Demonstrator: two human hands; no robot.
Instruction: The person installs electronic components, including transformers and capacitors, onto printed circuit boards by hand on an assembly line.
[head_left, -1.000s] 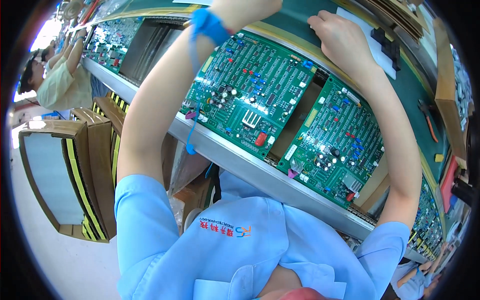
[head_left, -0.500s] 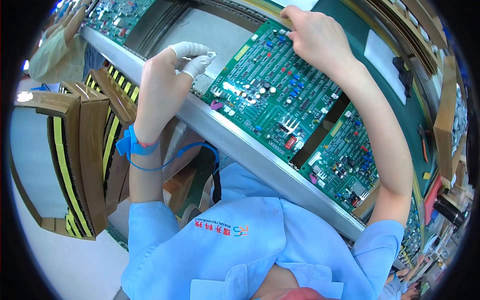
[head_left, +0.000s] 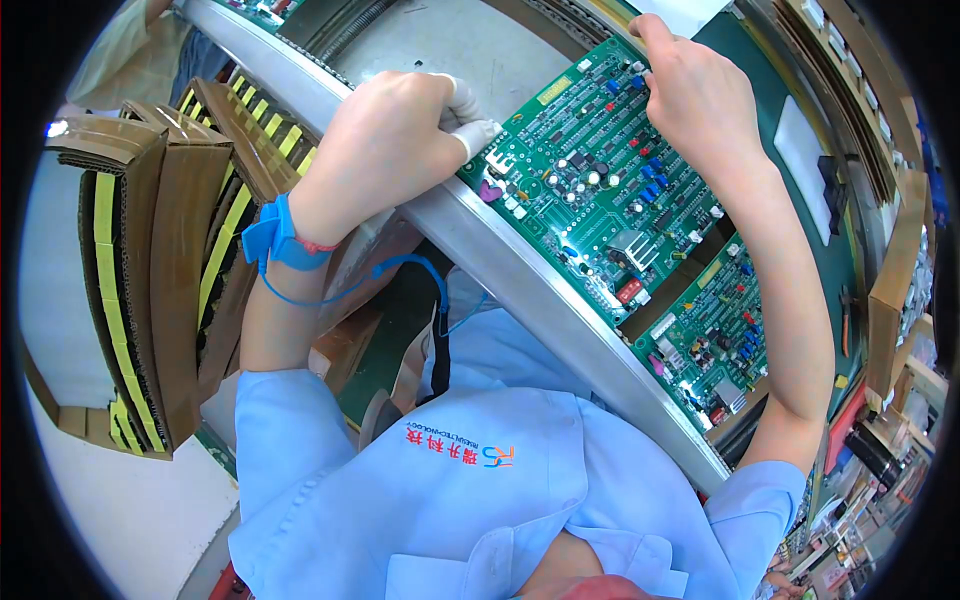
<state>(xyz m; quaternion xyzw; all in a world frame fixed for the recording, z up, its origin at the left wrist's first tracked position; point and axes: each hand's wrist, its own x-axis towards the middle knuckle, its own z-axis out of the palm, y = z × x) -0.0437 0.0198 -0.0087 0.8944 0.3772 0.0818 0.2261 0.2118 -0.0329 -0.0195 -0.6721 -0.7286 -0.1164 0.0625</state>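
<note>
1. On the rail (head_left: 520,280), a green board (head_left: 590,175) is held at two opposite ends, so it stays level
2. Its near-left corner is pinched by the left hand (head_left: 385,145), fingertips (head_left: 470,130) capped in white
3. Its far edge is gripped by the right hand (head_left: 700,100)
4. A second board (head_left: 710,340) lies just right of it
5. A blue strap (head_left: 280,235) is worn on the left wrist, probably against static

2 circuit boards (head_left: 600,190) (head_left: 712,340) side by side on the rail (head_left: 520,290), cardboard stacks (head_left: 150,270) left below.
</note>
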